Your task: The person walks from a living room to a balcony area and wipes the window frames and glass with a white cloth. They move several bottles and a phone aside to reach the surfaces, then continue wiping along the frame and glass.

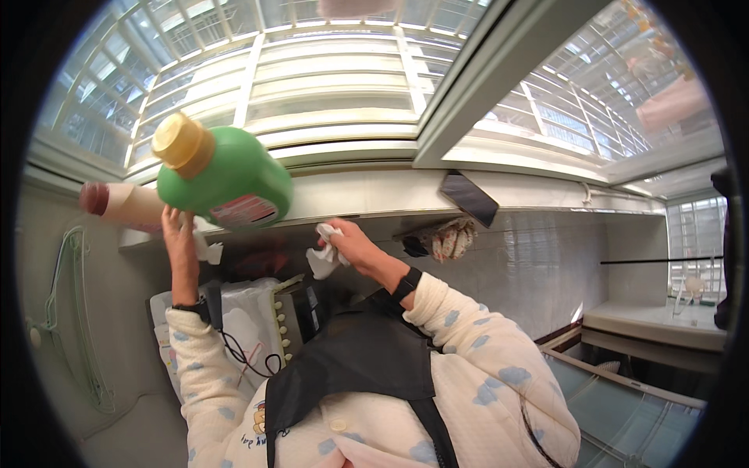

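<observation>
My left hand [180,238] is at the lower left side of a large green plastic bottle [234,169] with a yellow cap [182,145]. Its fingers reach up against the bottle; whether they grip it is hidden. The bottle is at the white window sill [357,196] and bears a printed label. Just right of that hand shows a piece of white tissue [209,251]; I cannot tell if the hand holds it. In my right hand [353,241] is a crumpled white tissue [325,257], pinched before the sill's front edge. Behind my left hand is a pale bottle with a dark red cap [95,198].
A dark smartphone [470,197] lies on the sill, overhanging its edge. Below it hangs a bunched floral cloth [453,240]. Sliding window frames [509,76] rise behind. Green hangers [73,316] hang on the left wall. A plastic-covered box-like object [246,310] with a black cord stands below my left arm.
</observation>
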The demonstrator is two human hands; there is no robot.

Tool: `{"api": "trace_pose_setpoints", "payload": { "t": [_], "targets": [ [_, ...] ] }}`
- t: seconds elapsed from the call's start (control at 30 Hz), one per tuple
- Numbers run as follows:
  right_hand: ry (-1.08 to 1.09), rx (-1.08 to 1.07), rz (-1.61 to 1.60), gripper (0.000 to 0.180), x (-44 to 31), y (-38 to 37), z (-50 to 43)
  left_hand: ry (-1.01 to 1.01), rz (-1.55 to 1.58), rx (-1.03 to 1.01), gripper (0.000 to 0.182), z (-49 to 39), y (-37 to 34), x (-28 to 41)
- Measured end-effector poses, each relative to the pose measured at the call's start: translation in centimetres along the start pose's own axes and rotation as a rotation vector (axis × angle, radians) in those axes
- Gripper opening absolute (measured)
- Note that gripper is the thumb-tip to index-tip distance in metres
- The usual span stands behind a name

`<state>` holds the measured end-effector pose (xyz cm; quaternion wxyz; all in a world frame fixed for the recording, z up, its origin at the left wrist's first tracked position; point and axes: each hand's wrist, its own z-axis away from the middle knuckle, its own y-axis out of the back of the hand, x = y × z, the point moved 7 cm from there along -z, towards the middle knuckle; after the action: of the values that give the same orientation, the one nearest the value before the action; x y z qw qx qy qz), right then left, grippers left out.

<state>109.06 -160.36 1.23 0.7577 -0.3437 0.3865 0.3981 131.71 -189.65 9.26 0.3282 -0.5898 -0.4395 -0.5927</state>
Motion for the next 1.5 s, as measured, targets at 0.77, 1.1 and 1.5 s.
{"api": "trace_pose_setpoints", "payload": {
  "t": [0.77,1.1,1.5],
  "targets": [
    [0.912,0.740,1.063,0.037,-8.8,40.6,17.6,0.833,0.198,-0.815,0.029,30.5,-45.6,0.7],
    [0.772,0.480,1.517,0.051,-4.2,43.5,15.9,1.061,0.413,-0.571,0.043,31.7,-55.5,-1.9],
    [0.163,1.262,1.521,0.063,-2.5,61.5,22.6,0.806,0.268,-0.546,0.031,28.7,-55.8,-3.7]
  ]
}}
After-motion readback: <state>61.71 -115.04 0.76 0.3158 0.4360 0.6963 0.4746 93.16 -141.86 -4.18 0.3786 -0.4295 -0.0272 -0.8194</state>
